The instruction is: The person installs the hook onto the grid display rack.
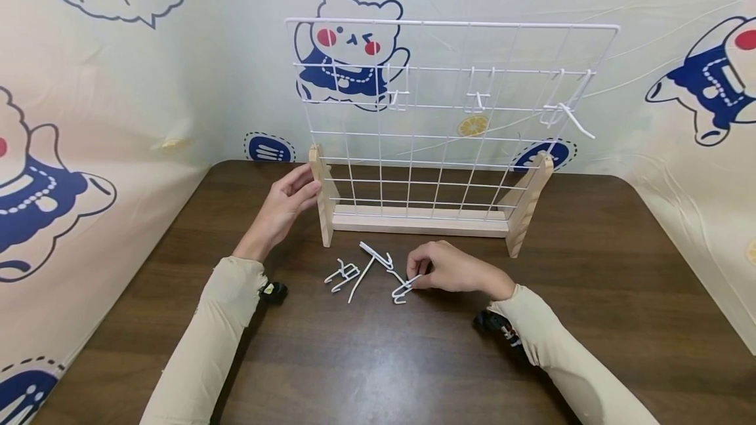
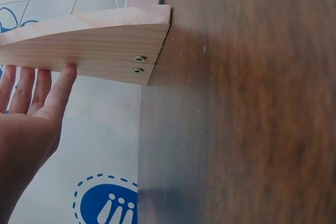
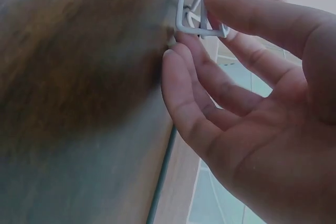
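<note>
Hook (image 1: 404, 286) pinched in right hand (image 1: 451, 266), in front of wire rack (image 1: 438, 183). Touches wooden side panel (image 2: 100, 53) with left hand (image 1: 280, 208), fingers nearly straight; there, in left-wrist view only, 2 screws (image 2: 138, 58).

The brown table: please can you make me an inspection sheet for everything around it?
Surface: brown table, shiny in front.
Job's things: white wire rack on a wooden stand, with hooks hanging on it; loose white hooks lie in front.
Clutter: nothing seen.
Hands: left hand touches the stand's left end; right hand pinches a white wire hook.
Cables: nothing seen.
Surroundings: pale cloth printed with cartoon bears.
</note>
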{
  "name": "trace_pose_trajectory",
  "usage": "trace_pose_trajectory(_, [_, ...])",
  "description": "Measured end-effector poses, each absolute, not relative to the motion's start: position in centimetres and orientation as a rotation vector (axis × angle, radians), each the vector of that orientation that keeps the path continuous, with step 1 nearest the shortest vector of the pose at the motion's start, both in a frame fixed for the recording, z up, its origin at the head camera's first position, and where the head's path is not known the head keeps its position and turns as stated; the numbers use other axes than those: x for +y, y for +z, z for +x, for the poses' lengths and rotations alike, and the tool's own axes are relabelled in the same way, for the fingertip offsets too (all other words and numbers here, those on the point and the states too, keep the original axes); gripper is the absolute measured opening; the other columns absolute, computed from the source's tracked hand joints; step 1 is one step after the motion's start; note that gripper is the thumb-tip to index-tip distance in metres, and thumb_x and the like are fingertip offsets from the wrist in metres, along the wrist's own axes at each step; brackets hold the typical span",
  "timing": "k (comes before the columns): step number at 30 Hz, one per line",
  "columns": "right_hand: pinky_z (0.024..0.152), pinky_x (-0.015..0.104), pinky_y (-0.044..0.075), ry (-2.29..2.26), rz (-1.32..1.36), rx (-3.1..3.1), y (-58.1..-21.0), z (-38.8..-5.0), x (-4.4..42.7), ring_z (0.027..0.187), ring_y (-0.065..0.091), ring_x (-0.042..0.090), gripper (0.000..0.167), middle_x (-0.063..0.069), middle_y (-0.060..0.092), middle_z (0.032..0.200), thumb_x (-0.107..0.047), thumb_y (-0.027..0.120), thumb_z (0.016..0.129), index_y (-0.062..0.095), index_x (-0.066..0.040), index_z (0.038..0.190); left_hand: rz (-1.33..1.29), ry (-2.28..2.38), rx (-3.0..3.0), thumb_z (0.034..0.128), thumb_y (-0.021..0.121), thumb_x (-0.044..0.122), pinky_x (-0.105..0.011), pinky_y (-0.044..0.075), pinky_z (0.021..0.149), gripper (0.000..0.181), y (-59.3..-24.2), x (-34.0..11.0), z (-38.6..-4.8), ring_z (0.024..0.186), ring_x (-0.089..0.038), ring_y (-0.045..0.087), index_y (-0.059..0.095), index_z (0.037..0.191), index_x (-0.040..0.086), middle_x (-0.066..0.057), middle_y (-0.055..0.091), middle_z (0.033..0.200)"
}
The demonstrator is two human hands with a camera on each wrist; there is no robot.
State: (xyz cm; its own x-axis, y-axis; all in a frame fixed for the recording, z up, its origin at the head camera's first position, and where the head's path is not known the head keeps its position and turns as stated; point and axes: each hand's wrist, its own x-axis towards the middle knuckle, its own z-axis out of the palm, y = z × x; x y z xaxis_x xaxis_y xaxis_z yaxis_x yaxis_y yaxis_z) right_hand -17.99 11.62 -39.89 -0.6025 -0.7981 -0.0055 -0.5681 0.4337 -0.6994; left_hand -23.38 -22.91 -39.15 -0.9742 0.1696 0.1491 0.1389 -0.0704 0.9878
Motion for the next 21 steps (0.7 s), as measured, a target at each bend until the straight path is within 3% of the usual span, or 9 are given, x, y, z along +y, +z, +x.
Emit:
trace_pose_trajectory(4, [0.071,0.026,0.055,-0.964,-1.142,2.313,-39.5,-18.1,11.9,0.075,0.061,0.008,0.014,-0.004,0.065,0.077,0.001,0.072,0.083,0.065,-0.009,0.078,0.353,2.251,2.130,0.1002,0.062,0.019,-0.030,0.050,0.101,0.057,-39.1,-22.9,-23.4,0.131,-0.029,0.049,0.039,0.152,0.010,-0.019,0.042,0.150])
trace_pose_trajectory(7, [0.065,0.024,0.054,-0.973,-1.085,2.228,-39.1,-18.1,12.3,0.072,0.065,0.013,0.012,0.000,0.068,0.075,0.003,0.069,0.085,0.063,-0.006,0.080,0.358,2.252,2.129,0.1000,0.062,0.019,-0.030,0.050,0.101,0.058,-39.2,-22.9,-23.4,0.132,-0.029,0.048,0.039,0.152,0.010,-0.019,0.042,0.150])
trace_pose_trajectory(12, [0.062,0.037,0.059,-0.988,-0.947,2.111,-38.6,-18.1,12.7,0.068,0.070,0.026,0.005,0.010,0.071,0.073,0.001,0.062,0.092,0.060,-0.002,0.088,0.360,2.266,2.122,0.1000,0.062,0.018,-0.029,0.051,0.100,0.057,-39.2,-22.9,-23.4,0.131,-0.028,0.049,0.040,0.152,0.010,-0.019,0.042,0.150])
trace_pose_trajectory(16, [0.063,0.046,0.060,-1.001,-0.892,2.054,-38.7,-18.4,13.1,0.067,0.070,0.027,0.007,0.014,0.070,0.073,-0.005,0.061,0.096,0.058,-0.001,0.091,0.354,2.281,2.115,0.1001,0.062,0.016,-0.028,0.052,0.098,0.056,-39.2,-22.8,-23.3,0.129,-0.026,0.050,0.040,0.151,0.008,-0.020,0.043,0.148])
trace_pose_trajectory(21, [0.062,0.046,0.060,-1.036,-0.897,1.979,-38.8,-18.8,13.6,0.066,0.068,0.025,0.010,0.014,0.068,0.073,-0.010,0.062,0.098,0.059,-0.001,0.094,0.347,2.284,2.115,0.1000,0.062,0.016,-0.027,0.052,0.098,0.056,-39.1,-22.8,-23.3,0.128,-0.025,0.050,0.040,0.151,0.007,-0.020,0.043,0.147])
